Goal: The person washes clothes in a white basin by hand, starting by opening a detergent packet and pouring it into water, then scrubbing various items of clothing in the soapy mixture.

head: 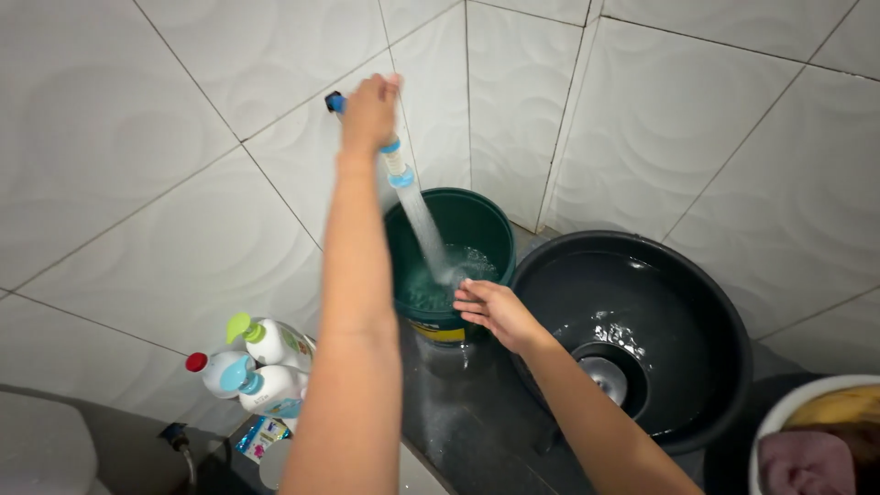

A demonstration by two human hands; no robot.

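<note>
My left hand (370, 112) is raised to the tiled wall and closed around a blue and white tap (396, 165). Water (426, 229) streams from the tap into a dark green bucket (490, 220) standing in the corner, partly filled. My right hand (495, 310) hovers over the bucket's near rim with fingers spread, its fingertips in the falling water; it holds nothing.
A wide black basin (724, 330) with a little water and a metal cup stands right of the bucket. Several plastic bottles (261, 367) cluster at the lower left by the wall. A white tub (779, 417) with cloth sits at the lower right. The floor is dark and wet.
</note>
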